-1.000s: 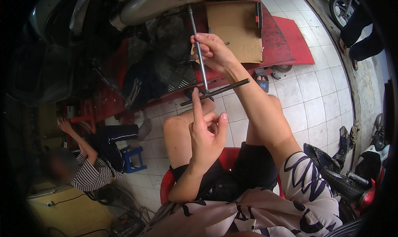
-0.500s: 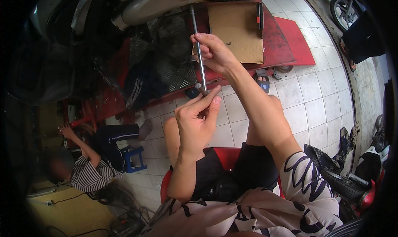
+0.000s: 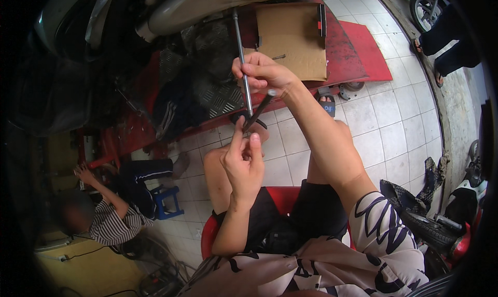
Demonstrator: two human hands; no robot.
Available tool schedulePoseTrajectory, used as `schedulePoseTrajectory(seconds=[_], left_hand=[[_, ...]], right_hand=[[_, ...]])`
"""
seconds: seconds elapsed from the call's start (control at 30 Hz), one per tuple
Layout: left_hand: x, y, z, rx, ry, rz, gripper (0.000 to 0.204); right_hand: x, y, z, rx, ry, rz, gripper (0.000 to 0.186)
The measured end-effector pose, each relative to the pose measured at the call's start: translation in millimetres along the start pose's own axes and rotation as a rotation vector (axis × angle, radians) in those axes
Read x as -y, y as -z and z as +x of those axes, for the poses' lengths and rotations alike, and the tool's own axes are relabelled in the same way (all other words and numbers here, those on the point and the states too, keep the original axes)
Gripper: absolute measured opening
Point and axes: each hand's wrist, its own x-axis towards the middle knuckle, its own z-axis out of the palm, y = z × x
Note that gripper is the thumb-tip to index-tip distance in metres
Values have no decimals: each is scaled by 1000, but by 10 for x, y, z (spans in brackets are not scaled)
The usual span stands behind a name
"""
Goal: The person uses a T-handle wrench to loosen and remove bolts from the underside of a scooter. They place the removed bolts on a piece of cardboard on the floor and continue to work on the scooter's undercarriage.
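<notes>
A long T-handle wrench (image 3: 240, 42) runs from the underside of the motorbike (image 3: 202, 6) down toward me. My right hand (image 3: 264, 75) has its fingers curled around the shaft, about midway along. At the near end, the dark crossbar (image 3: 259, 110) slants up to the right, one tip close to my right wrist. My left hand (image 3: 244, 159) is just below that end, index finger and thumb raised and apart. Its index fingertip is at the crossbar's lower end; whether it touches cannot be made out. The wrench's far tip is hidden against the motorbike.
A flattened cardboard box (image 3: 293, 37) lies on the red lift platform (image 3: 355, 53), a small bolt-like piece (image 3: 279, 56) on it. At left, a person in a striped shirt (image 3: 116, 221) sits by a blue stool (image 3: 168, 201). Another person's legs (image 3: 446, 42) stand at far right.
The crossbar has turned and now slants up to the right. My left hand has dropped slightly and its finger and thumb have come off the bar's middle. My right hand has slid down a little.
</notes>
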Motion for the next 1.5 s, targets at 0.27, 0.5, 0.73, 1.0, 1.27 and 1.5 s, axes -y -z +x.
schedulePoseTrajectory(seconds=[0.27,0.5,0.73,1.0,1.27,1.5], left_hand=[[-321,2,60,-16,-106,-260,59],[-194,-126,-39,339,-153,-153,61],[-180,-68,-23,8,-20,-293,66],[-451,-110,4,110,-74,-406,68],[36,239,528,481,302,-414,44],[315,-220,1996,112,115,-623,29]], right_hand=[[-21,44,-14,-97,-14,20,25],[-34,37,50,-109,31,40,27],[-6,-5,36,-149,64,39,24],[-18,16,8,-220,44,14,26],[128,65,-117,-330,64,11,27],[390,178,-587,-399,49,207,32]])
